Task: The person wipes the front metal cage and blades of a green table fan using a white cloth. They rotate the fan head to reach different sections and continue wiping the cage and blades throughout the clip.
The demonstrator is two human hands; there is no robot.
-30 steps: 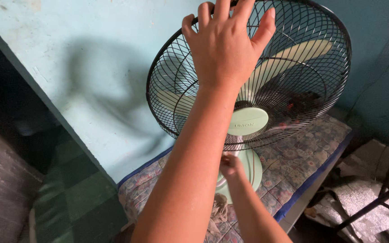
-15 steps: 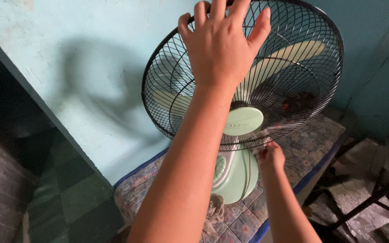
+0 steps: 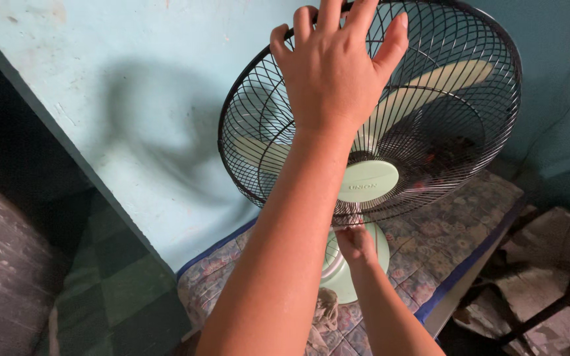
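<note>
A pale green table fan with a black wire cage (image 3: 450, 132) and cream blades stands on a flower-patterned padded mat (image 3: 430, 257). My left hand (image 3: 338, 66) lies flat on the top front of the cage, its fingers curled over the rim. My right hand (image 3: 355, 242) is at the bottom edge of the cage, just under the green centre cap (image 3: 367, 181), in front of the fan's stand (image 3: 344, 270). Its fingers are bunched at the wires; what they pinch is hidden.
A light blue wall (image 3: 153, 99) rises right behind the fan. To the left the floor drops into a dark area with green tiles (image 3: 120, 283). At the right, beyond the mat's blue edge, are crumpled grey sheets (image 3: 549, 310) and a dark metal frame.
My right hand has gone back from the cage's lower right rim to its bottom centre, by the stand. My left hand has stayed on top of the cage.
</note>
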